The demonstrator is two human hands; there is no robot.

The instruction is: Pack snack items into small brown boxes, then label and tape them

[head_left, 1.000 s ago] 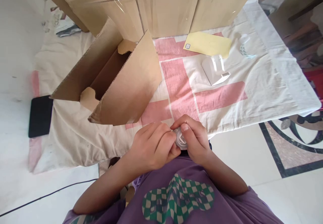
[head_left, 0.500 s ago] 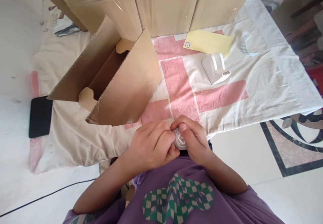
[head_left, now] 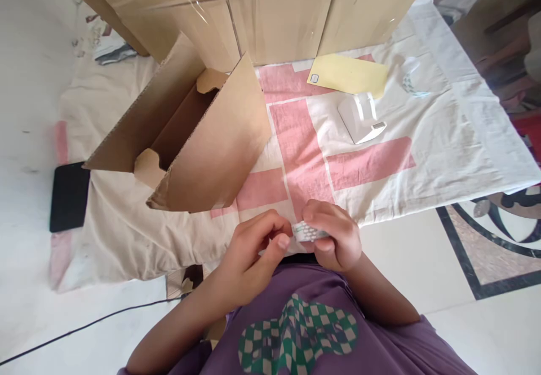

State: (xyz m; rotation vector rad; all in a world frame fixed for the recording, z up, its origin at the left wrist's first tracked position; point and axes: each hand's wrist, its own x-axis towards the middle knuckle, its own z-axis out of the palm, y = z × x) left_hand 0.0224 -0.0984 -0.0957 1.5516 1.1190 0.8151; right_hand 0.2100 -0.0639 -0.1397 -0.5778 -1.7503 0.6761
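My right hand (head_left: 336, 234) is closed around a small white roll (head_left: 308, 232), tipped so that its side with a grey-green dotted print faces up. It looks like a roll of patterned tape, but I cannot make out its exact kind. At the roll's left end is my left hand (head_left: 257, 254), its fingers loosely curled and the thumb a little apart from the forefinger. I see nothing held in it. Both hands are at the table's front edge, just above my lap.
An open cardboard box (head_left: 211, 149) stands on the cloth-covered table (head_left: 443, 155), left of centre. Taped cartons (head_left: 287, 20) line the back. To the right lie a yellow card (head_left: 349, 73), a white box-like piece (head_left: 359, 118) and a curved checkered strip (head_left: 409, 82). A black phone (head_left: 70, 197) lies far left.
The roll has turned from its round face to its printed side, now in my right hand. My left fingers have loosened and drawn slightly off it.
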